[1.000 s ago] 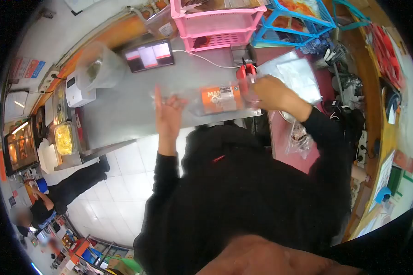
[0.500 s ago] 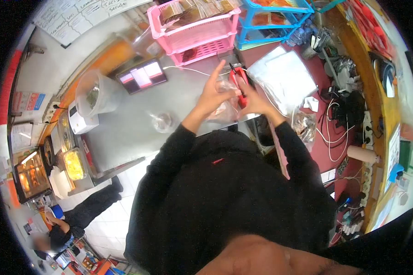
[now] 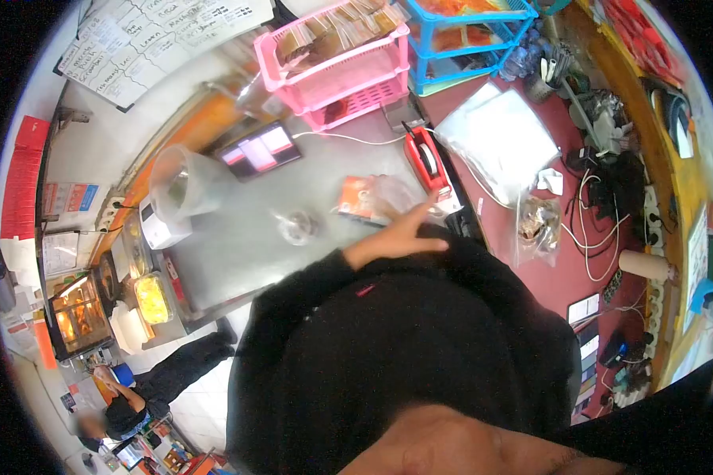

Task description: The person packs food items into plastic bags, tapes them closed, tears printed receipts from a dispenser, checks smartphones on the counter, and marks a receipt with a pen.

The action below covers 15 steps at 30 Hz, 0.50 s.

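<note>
My left hand (image 3: 396, 239) is in front of my body at the near edge of the metal table, its thumb and a finger spread apart with nothing between them. My right hand is hidden; only its black sleeve shows, drawn in close to my body. Just beyond the left fingertips stands a red tape dispenser (image 3: 425, 162). A clear plastic bag (image 3: 394, 195) with an orange-and-white packet (image 3: 356, 196) lies on the table beside the dispenser, apart from my hand.
A small clear plastic item (image 3: 297, 227), blurred, sits on the metal table (image 3: 238, 265). Behind are a tablet (image 3: 257, 150), a clear bucket (image 3: 184, 182), a pink basket rack (image 3: 333, 67) and blue trays (image 3: 459, 47). White plastic sheets (image 3: 499, 134) lie right. Another person (image 3: 127, 404) is at lower left.
Both hands have drawn back from the dispenser and bag toward my body. My right hand has let go of the red dispenser and gone out of sight. The orange packet is now uncovered.
</note>
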### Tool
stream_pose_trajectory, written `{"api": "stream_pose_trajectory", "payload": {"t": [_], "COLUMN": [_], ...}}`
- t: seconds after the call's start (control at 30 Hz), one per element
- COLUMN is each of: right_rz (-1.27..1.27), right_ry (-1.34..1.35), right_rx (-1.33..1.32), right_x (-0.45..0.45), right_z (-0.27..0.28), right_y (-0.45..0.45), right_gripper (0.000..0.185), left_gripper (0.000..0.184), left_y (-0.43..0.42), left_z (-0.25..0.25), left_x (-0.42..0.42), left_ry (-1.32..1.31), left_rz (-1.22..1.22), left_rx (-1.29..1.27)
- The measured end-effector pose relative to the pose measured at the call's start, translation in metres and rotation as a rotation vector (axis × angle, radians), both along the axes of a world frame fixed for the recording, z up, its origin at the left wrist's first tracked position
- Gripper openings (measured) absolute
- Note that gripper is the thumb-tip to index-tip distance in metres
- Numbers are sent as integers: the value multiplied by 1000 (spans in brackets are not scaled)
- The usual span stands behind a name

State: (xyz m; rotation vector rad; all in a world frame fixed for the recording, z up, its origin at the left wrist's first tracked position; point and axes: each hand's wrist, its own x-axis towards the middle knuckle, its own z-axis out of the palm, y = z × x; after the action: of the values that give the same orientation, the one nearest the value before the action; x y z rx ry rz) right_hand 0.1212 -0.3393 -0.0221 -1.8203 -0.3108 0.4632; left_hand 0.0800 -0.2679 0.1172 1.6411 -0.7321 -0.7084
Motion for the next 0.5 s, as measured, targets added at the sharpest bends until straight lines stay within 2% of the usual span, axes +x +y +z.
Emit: {"api": "stream_pose_trajectory", "payload": {"t": [0.07,0.1,0.17,0.2,0.27,0.33,0.37,0.43,0.5], "right_rz": [-42,-58,-67,-57,71,348,515,721,747], "right_ry": [55,84,144,174,193,66,-17,-138,-446], "right_rx": [45,76,141,177,247,387,499,502,699], "right_x": [11,18,35,44,58,61,65,76,68], "right_z": [16,30,68,92,146,197,221,259,297], "right_y": [0,-3,-15,-21,-32,-33,-32,-19,-10], "right_gripper": [55,54,53,53,53,51,48,46,53], "left_gripper": [89,89,79,70,59,56,55,52,50], "left_y": [46,67,104,122,119,114,113,112,107], "left_z": [-8,-4,-20,-56,-51,-47,-46,-41,-34], "left_x": [0,-5,-6,-4,-5,1,5,16,22], "left_ry": [-386,-238,246,576,1115,1304,1257,1165,1001], "left_rz": [413,723,1112,1176,876,600,593,559,562], "left_rx": [104,49,-172,-337,-634,-747,-733,-662,-552]}}
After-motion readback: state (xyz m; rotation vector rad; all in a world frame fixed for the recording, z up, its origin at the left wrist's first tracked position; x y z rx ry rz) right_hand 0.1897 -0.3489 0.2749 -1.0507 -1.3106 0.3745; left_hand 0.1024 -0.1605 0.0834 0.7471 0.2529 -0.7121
